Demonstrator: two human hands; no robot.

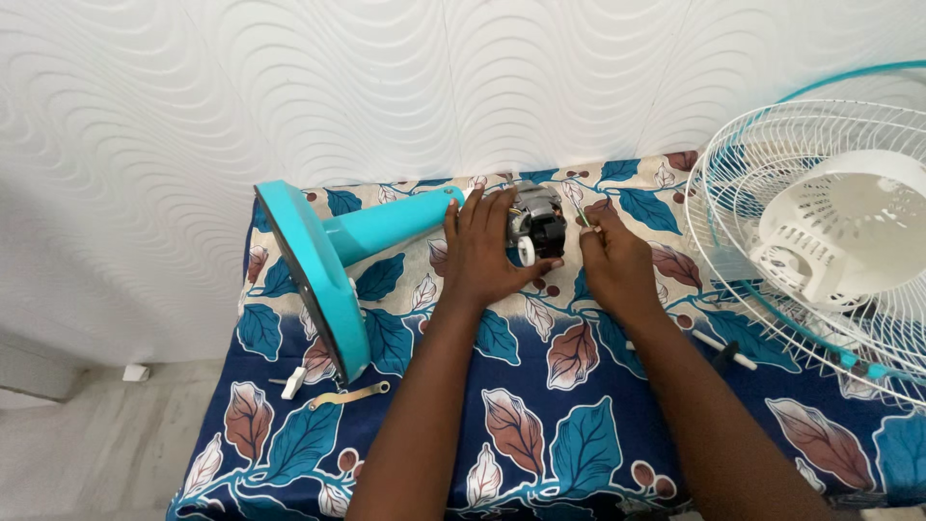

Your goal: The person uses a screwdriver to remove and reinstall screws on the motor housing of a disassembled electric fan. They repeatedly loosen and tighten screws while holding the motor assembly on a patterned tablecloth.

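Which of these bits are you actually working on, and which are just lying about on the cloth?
In hand:
- grey and black fan motor on the turquoise plastic fan stand, steadied by the left hand
- thin tool in the right hand

Lying about:
- white wire fan guard
- small brass bracket
- white plastic piece

Left hand (487,253) flat, fingers spread, palm down; right hand (614,259) curled, fingertips pinched; both forearms extended forward.
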